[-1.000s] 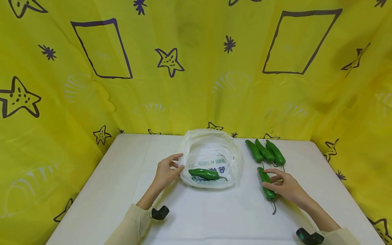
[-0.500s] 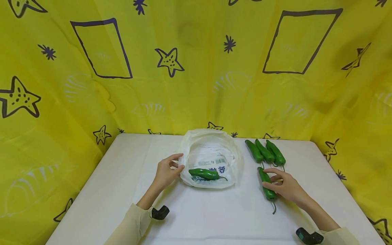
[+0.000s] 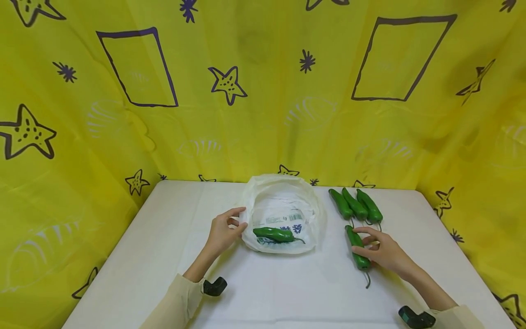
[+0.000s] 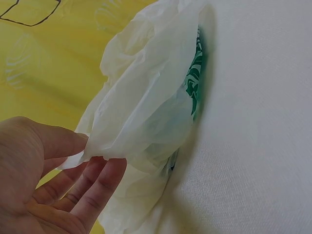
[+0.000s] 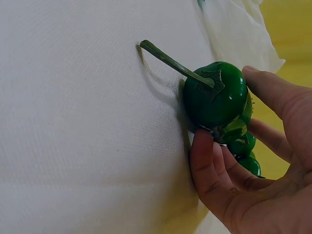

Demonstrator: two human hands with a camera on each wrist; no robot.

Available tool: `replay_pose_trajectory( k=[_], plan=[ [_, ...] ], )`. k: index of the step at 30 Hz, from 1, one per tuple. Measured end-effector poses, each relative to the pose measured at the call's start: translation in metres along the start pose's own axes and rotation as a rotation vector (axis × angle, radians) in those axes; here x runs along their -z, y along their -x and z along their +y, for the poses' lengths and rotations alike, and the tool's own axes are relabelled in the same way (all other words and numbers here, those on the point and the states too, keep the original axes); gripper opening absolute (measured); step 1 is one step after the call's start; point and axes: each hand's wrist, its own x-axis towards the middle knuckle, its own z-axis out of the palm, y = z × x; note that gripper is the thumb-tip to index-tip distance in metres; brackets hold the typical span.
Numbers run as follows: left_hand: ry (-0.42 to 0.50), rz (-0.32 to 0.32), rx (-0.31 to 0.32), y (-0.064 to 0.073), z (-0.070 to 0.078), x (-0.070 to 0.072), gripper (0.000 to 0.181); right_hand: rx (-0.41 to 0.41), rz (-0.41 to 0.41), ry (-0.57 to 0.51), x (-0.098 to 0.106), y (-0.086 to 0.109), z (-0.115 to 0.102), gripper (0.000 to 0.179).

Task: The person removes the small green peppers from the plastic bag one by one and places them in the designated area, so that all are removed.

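A pale translucent plastic bag (image 3: 317, 219) stands with its mouth wide on the white table, a green pepper (image 3: 274, 234) lying inside it. At the bag's left rim, my left hand (image 3: 223, 230) pinches the plastic between thumb and fingers, as the left wrist view (image 4: 73, 170) also shows. To the right, my right hand (image 3: 384, 250) holds another green pepper (image 3: 355, 249) round its sides, the pepper lying on the table with its stem toward me. In the right wrist view this pepper (image 5: 217, 97) sits between thumb and fingers.
Three more green peppers (image 3: 356, 204) lie side by side at the back right, just beyond the right hand. A yellow curtain (image 3: 263, 128) with drawn stars rises behind the white table (image 3: 287, 292) and along both sides.
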Motion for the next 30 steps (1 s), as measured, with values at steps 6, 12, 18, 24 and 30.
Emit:
replay_pose_trajectory(
  k=[6,12,18,24,30],
  plan=[
    [0.006,-0.001,0.009,0.0,-0.002,-0.002,0.044,-0.011,-0.03,-0.01,0.002,0.002,0.0,0.066],
    [0.009,-0.003,0.015,0.0,-0.001,-0.002,0.044,-0.011,-0.068,0.008,0.01,0.003,-0.001,0.07],
    [0.013,0.0,0.007,-0.001,0.0,-0.002,0.045,0.018,-0.088,0.023,0.02,0.004,-0.006,0.073],
    [0.021,0.003,0.011,-0.001,0.0,-0.002,0.045,0.041,-0.099,0.057,0.027,0.002,-0.013,0.075],
    [0.026,0.007,0.0,-0.001,-0.002,-0.001,0.044,0.09,-0.101,0.088,0.035,-0.001,-0.024,0.073]
  ],
)
